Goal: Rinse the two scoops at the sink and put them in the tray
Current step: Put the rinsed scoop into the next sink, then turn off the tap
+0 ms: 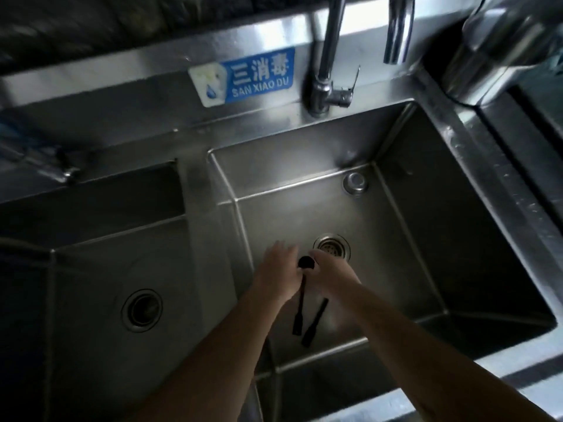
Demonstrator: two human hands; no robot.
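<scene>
Both of my hands are low inside the right sink basin, close together near its drain. Two black long-handled scoops hang between them. The first scoop shows its round bowl between my hands, and its handle runs down along my left hand, which grips it. The second scoop shows only its handle, slanting down to the left. Its bowl end is hidden under my right hand, which holds it. No tray is in view.
A faucet rises behind the right basin with its lever to the right; no water stream shows. A left basin with its own drain lies beside it. A blue sign is stuck on the steel backsplash. A steel container stands at the upper right.
</scene>
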